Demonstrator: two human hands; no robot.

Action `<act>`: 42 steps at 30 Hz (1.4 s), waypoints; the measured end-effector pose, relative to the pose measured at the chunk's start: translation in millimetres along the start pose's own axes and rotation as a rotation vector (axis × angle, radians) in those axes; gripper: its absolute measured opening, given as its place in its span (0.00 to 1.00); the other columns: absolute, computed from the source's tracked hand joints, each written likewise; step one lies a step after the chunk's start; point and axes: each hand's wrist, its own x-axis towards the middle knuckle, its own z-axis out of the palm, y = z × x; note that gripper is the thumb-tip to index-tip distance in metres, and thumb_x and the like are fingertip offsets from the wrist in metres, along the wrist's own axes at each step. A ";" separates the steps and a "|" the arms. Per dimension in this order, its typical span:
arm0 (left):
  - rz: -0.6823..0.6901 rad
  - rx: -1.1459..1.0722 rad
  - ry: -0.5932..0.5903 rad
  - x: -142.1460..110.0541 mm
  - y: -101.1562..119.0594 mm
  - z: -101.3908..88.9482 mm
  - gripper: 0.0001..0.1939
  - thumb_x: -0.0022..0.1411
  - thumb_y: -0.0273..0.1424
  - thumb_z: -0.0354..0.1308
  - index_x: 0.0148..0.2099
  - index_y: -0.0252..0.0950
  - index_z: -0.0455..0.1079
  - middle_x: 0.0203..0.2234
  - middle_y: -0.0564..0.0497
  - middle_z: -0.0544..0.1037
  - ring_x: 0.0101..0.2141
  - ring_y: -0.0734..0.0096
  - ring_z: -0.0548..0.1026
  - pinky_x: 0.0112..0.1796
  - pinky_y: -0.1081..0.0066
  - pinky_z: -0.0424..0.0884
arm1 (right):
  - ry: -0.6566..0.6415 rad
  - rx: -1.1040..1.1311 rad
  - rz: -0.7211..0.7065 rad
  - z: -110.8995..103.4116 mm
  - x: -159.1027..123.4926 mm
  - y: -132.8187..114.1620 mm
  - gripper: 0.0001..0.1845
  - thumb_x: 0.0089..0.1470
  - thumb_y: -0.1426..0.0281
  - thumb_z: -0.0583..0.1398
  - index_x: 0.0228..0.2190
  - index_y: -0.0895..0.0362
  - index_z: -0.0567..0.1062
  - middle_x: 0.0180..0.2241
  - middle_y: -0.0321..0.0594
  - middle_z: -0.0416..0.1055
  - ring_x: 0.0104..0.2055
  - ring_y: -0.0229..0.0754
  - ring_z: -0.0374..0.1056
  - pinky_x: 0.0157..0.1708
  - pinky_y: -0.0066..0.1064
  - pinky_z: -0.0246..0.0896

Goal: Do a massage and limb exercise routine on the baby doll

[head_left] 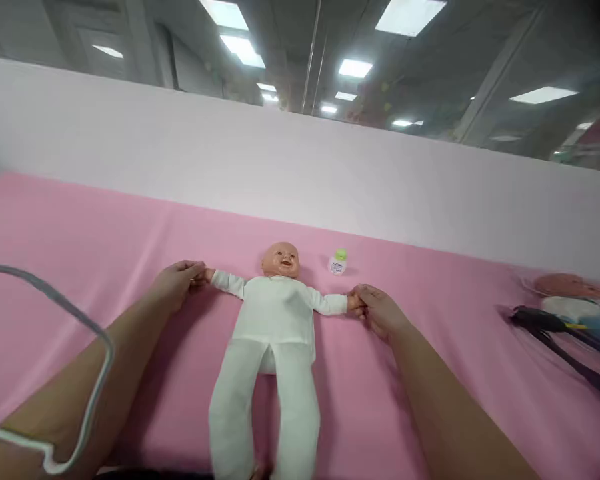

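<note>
Your bare forearms slant inward from either side of the doll (279, 313), reaching forward past its legs. Your left hand (180, 281), about level with the doll's chin, pinches thumb and fingers around its outstretched hand. Your right hand (381, 313), beside the doll's chest, pinches its other hand the same way. Both of your hands stand well out from the doll's torso.

Before me, a pink sheet (100, 233) bears a baby doll (275, 310) dressed in white, face up, a green-capped bottle (337, 263) near its head, and another doll (567, 286) well to my right.
</note>
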 end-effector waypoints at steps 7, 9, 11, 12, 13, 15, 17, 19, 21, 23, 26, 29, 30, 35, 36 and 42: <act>-0.034 -0.007 0.046 0.1 0.9 3.6 0.06 0.52 0.29 0.67 0.34 0.34 0.76 0.23 0.49 0.78 0.24 0.67 0.78 0.27 0.71 0.76 | -0.013 0.179 0.044 -0.2 1.0 -0.6 0.15 0.57 0.57 0.69 0.36 0.57 0.79 0.27 0.38 0.74 0.26 0.35 0.66 0.26 0.26 0.68; -0.058 -0.009 0.062 1.2 1.8 4.1 0.04 0.54 0.27 0.64 0.34 0.34 0.76 0.23 0.48 0.78 0.25 0.67 0.78 0.27 0.71 0.77 | -0.045 0.244 0.064 -4.1 0.8 -0.9 0.12 0.57 0.63 0.69 0.41 0.58 0.80 0.32 0.42 0.77 0.31 0.37 0.72 0.34 0.28 0.75; -0.074 -0.017 0.069 1.6 3.0 4.5 0.05 0.54 0.25 0.62 0.36 0.33 0.76 0.23 0.47 0.79 0.25 0.66 0.79 0.27 0.71 0.77 | -0.111 0.298 0.068 -8.9 0.2 -1.2 0.14 0.56 0.67 0.69 0.44 0.58 0.80 0.37 0.44 0.79 0.36 0.39 0.75 0.42 0.29 0.77; -0.077 -0.022 0.066 1.5 3.7 4.5 0.06 0.53 0.24 0.62 0.36 0.33 0.76 0.24 0.47 0.79 0.25 0.66 0.79 0.27 0.71 0.77 | -0.140 0.317 0.065 -11.1 -0.1 -1.4 0.16 0.55 0.69 0.70 0.45 0.57 0.80 0.39 0.44 0.79 0.38 0.39 0.76 0.44 0.29 0.77; -0.077 -0.026 0.058 1.2 4.3 4.5 0.08 0.52 0.23 0.62 0.37 0.32 0.76 0.24 0.47 0.79 0.25 0.66 0.79 0.27 0.71 0.77 | -0.156 0.327 0.059 -12.8 -0.4 -1.4 0.17 0.53 0.70 0.71 0.46 0.57 0.81 0.41 0.44 0.79 0.39 0.39 0.76 0.46 0.28 0.77; -0.067 -0.034 0.037 0.1 4.8 4.1 0.09 0.50 0.23 0.64 0.37 0.32 0.76 0.24 0.47 0.79 0.24 0.67 0.78 0.27 0.72 0.77 | -0.156 0.323 0.045 -14.5 -0.5 -1.0 0.20 0.50 0.71 0.73 0.46 0.56 0.81 0.44 0.42 0.79 0.40 0.37 0.76 0.46 0.25 0.76; -0.053 -0.041 0.011 -1.0 4.5 3.2 0.11 0.48 0.23 0.66 0.37 0.32 0.76 0.23 0.48 0.79 0.23 0.69 0.77 0.27 0.73 0.77 | -0.142 0.297 0.028 -14.0 0.1 0.0 0.21 0.49 0.70 0.75 0.46 0.54 0.81 0.44 0.40 0.79 0.39 0.35 0.75 0.44 0.23 0.76; -0.040 -0.041 -0.012 -2.0 3.4 2.1 0.12 0.46 0.24 0.69 0.36 0.32 0.76 0.23 0.49 0.79 0.23 0.71 0.77 0.27 0.74 0.76 | -0.132 0.248 0.009 -12.2 1.3 1.7 0.21 0.48 0.67 0.76 0.44 0.54 0.82 0.41 0.39 0.78 0.35 0.34 0.72 0.37 0.23 0.76; -0.032 -0.033 -0.028 -2.5 2.3 1.0 0.14 0.44 0.26 0.71 0.35 0.33 0.75 0.22 0.50 0.78 0.23 0.71 0.76 0.27 0.74 0.76 | -0.117 0.185 -0.012 -10.2 3.0 3.4 0.19 0.47 0.63 0.76 0.41 0.55 0.82 0.37 0.39 0.78 0.30 0.33 0.69 0.29 0.23 0.72; -0.023 -0.030 -0.031 -2.7 1.6 0.3 0.15 0.43 0.29 0.74 0.34 0.34 0.74 0.22 0.50 0.78 0.22 0.71 0.76 0.26 0.74 0.75 | -0.092 0.130 -0.027 -8.2 4.3 4.3 0.20 0.45 0.59 0.77 0.37 0.56 0.82 0.33 0.38 0.77 0.26 0.32 0.64 0.24 0.24 0.65; -0.017 -0.039 -0.027 -1.7 1.2 -0.4 0.15 0.44 0.32 0.74 0.33 0.35 0.74 0.22 0.50 0.78 0.23 0.70 0.77 0.26 0.73 0.76 | -0.054 0.087 -0.041 -4.8 4.5 3.5 0.23 0.45 0.53 0.76 0.34 0.57 0.82 0.31 0.39 0.77 0.24 0.32 0.61 0.22 0.26 0.59; -0.019 -0.042 -0.005 1.9 -0.3 -1.6 0.12 0.47 0.32 0.73 0.34 0.36 0.75 0.23 0.50 0.78 0.23 0.68 0.77 0.26 0.71 0.77 | -0.036 0.066 -0.056 -0.6 2.6 1.0 0.24 0.49 0.49 0.72 0.35 0.58 0.82 0.32 0.41 0.78 0.24 0.33 0.62 0.23 0.27 0.60; -0.020 -0.041 0.005 3.7 -1.2 -2.2 0.11 0.48 0.31 0.72 0.34 0.35 0.76 0.23 0.50 0.78 0.23 0.68 0.77 0.26 0.71 0.77 | -0.034 0.070 -0.059 0.6 1.8 0.1 0.24 0.50 0.49 0.72 0.35 0.58 0.82 0.32 0.41 0.78 0.25 0.33 0.64 0.23 0.27 0.62; -0.033 -0.034 0.022 10.5 -5.3 -3.2 0.08 0.50 0.29 0.69 0.34 0.35 0.77 0.24 0.48 0.79 0.25 0.66 0.78 0.26 0.71 0.78 | -0.043 0.194 -0.046 1.7 -1.0 -4.8 0.21 0.50 0.56 0.74 0.41 0.56 0.83 0.37 0.42 0.79 0.33 0.37 0.72 0.35 0.29 0.76; -0.035 -0.038 0.026 10.7 -5.3 -2.7 0.08 0.50 0.29 0.69 0.35 0.35 0.78 0.24 0.48 0.79 0.25 0.66 0.78 0.26 0.71 0.78 | -0.056 0.223 -0.047 0.9 -1.5 -6.0 0.20 0.51 0.58 0.74 0.42 0.55 0.83 0.40 0.42 0.79 0.35 0.37 0.73 0.39 0.30 0.77; -0.040 -0.041 0.018 5.4 -0.7 0.2 0.08 0.50 0.27 0.69 0.36 0.34 0.77 0.23 0.49 0.79 0.23 0.69 0.77 0.26 0.72 0.78 | -0.112 0.252 -0.057 -1.8 -5.0 -10.0 0.21 0.48 0.65 0.76 0.44 0.52 0.82 0.46 0.38 0.78 0.40 0.36 0.74 0.45 0.27 0.77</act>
